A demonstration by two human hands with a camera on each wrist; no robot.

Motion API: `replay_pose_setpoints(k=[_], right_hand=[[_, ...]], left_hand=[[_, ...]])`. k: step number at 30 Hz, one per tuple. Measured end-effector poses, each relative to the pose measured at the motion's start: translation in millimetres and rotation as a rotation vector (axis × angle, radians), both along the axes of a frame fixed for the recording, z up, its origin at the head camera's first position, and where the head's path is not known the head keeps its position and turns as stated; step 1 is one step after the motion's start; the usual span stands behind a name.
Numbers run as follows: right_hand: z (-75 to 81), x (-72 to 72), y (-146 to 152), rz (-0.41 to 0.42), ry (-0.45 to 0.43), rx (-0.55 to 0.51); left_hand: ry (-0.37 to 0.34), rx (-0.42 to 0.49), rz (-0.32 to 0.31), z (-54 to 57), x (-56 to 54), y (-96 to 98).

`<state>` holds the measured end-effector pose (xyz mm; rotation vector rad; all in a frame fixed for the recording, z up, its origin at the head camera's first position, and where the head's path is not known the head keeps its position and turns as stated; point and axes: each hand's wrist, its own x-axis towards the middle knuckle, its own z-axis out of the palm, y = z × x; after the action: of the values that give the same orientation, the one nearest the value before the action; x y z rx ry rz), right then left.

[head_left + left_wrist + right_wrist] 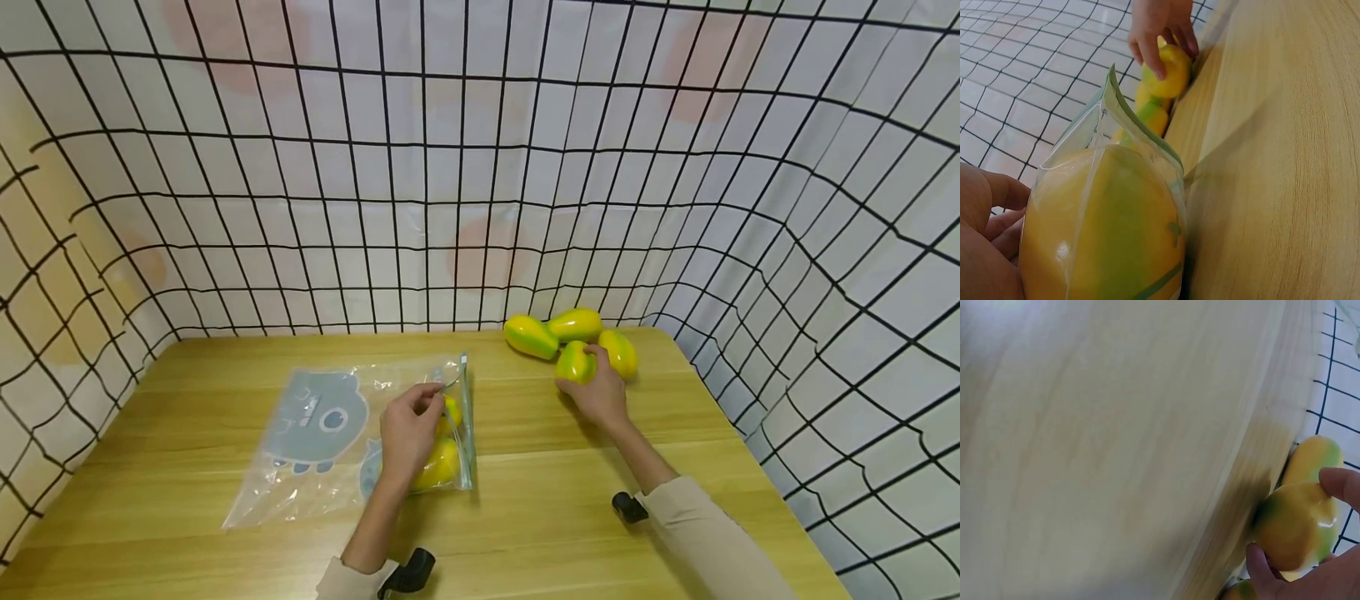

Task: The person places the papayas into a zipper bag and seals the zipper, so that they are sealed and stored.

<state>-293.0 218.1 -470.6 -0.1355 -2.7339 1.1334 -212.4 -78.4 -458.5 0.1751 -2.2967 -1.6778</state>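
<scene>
A clear zip bag [330, 417] with blue-grey cartoon prints lies flat on the left half of the table, its green-edged mouth facing right. Inside, close to that mouth, are two yellow-green papayas [441, 463]. My left hand [407, 431] pinches the upper layer of the bag near the opening. At the back right, my right hand [602, 398] grips a papaya [573, 365] between thumb and fingers; in the right wrist view, thumb and fingers sit on opposite sides of this papaya [1297, 528]. Whether it touches the table cannot be told.
Around the right hand lie more papayas: one at left [528, 335], one behind [577, 322], one at right [619, 354]. A black wire grid [420, 200] before a pale sheet borders the wooden table [525, 517]. Black wrist mounts [408, 573] stick out from both sleeves.
</scene>
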Motion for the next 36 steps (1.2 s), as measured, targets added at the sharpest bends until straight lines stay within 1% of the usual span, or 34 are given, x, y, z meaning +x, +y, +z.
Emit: replay_pose_setpoints(k=[6, 15, 22, 28, 33, 36], right_hand=[[-1.7, 1.7, -3.9, -0.009, 0.019, -0.041], [-0.9, 5.4, -4.6, 0.002, 0.05, -0.066], [6.0, 9.0, -10.8, 0.021, 0.077, -0.11], [10.6, 13.4, -13.8, 0.018, 0.092, -0.11], [18.6, 17.6, -14.0, 0.007, 0.124, -0.126], [24.6, 18.5, -15.7, 0.015, 0.155, -0.125]], left_hand=[[-0.009, -0.001, -0.001, -1.2, -0.5, 0.4], [0.0, -0.007, 0.004, -1.4, -1.8, 0.7], [-0.006, -0.005, 0.001, -2.2, -1.1, 0.4], [-0.002, 0.002, -0.003, -3.0, -0.2, 0.5], [-0.01, -0.003, 0.001, -2.1, -0.2, 0.8], [-0.005, -0.004, 0.002, -1.3, -0.2, 0.6]])
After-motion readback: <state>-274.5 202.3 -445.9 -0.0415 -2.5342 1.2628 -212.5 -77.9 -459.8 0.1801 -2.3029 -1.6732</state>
